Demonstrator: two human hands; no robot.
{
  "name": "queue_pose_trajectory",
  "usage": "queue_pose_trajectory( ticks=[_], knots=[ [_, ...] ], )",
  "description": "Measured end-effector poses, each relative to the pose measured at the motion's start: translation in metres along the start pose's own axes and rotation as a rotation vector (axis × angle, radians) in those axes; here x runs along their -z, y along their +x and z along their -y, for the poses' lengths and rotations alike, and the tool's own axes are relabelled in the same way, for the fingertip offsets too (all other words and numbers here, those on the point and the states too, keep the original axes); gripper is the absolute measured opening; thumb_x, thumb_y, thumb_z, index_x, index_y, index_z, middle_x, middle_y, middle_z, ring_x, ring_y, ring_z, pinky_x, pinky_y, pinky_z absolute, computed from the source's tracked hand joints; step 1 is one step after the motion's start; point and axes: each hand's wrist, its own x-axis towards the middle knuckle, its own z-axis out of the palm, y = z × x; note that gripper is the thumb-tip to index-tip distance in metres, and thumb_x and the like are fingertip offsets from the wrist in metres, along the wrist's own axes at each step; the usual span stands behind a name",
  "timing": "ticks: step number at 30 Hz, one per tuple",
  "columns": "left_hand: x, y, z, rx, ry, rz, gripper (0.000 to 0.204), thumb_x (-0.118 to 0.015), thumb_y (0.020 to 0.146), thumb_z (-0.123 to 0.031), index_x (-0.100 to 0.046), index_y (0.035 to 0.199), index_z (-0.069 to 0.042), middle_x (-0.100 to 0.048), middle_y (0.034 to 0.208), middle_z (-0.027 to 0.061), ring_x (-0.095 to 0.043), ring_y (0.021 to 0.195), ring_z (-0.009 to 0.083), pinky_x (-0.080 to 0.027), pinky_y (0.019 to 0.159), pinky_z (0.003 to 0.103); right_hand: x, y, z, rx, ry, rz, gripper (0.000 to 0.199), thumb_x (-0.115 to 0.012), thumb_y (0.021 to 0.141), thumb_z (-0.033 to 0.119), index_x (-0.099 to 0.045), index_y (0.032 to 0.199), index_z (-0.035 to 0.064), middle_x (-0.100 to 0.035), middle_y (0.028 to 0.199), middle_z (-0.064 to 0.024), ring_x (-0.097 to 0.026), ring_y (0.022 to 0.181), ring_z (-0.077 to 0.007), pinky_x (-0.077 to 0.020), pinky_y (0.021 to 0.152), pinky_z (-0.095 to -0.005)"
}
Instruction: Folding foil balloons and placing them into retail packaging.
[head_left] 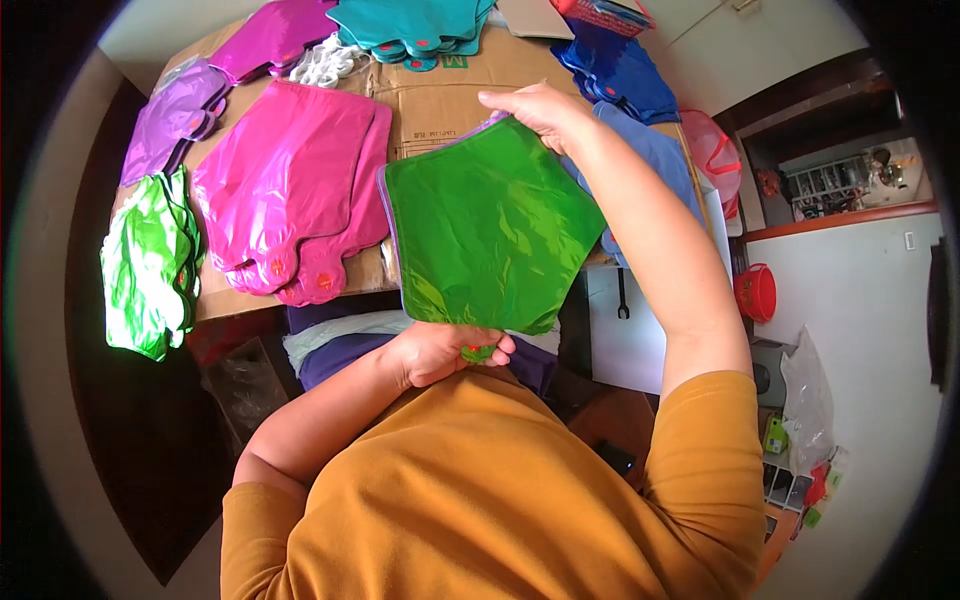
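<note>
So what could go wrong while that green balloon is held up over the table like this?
The left hand pinches only the neck of the green foil balloon and the right hand only its far edge, so it might slip or crease. The green pile hangs over the table's left edge and could slide off.

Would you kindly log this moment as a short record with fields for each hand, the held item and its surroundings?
Left hand: grips the narrow neck end of the green pouch.
Right hand: pinches the pouch's far top edge.
Green pouch: flat, shiny, held up above the table.
Cardboard-covered table: beneath the pouch.
Pink pouches: stacked to its left.
Purple pouches: far left.
Blue pouches: far right.
Teal pouches: far edge.
</note>
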Motion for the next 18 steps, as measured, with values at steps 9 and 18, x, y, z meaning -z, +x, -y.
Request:
queue_pose_trajectory(
  ticks=[9, 18],
  knots=[
    [-0.002, 0.004, 0.003, -0.009, -0.066, 0.03, 0.014, -0.06, 0.092, -0.003, -0.063, 0.105, 0.0, -0.068, 0.096, 0.0125, -0.065, 0.089, 0.0227, -0.054, 0.083, 0.035, -0.028, 0.006, 0.018, -0.013, -0.744, -0.307, 0.022, -0.06, 0.075, 0.018, -0.07, 0.072, -0.0017, -0.071, 0.076, -0.0177, -0.07, 0.077, -0.0287, -0.0539, 0.071, -0.0381],
    [-0.003, 0.006, 0.005, 0.048, -0.104, -0.002, 0.014, -0.061, 0.096, -0.015, -0.064, 0.098, -0.001, -0.065, 0.091, 0.0072, -0.062, 0.086, 0.0172, -0.052, 0.082, 0.03, -0.025, 0.01, 0.025, -0.001, -0.712, -0.25, 0.019, -0.056, 0.073, 0.01, -0.07, 0.073, -0.0021, -0.069, 0.074, -0.019, -0.07, 0.073, -0.0281, -0.0538, 0.066, -0.0382]
  ],
)
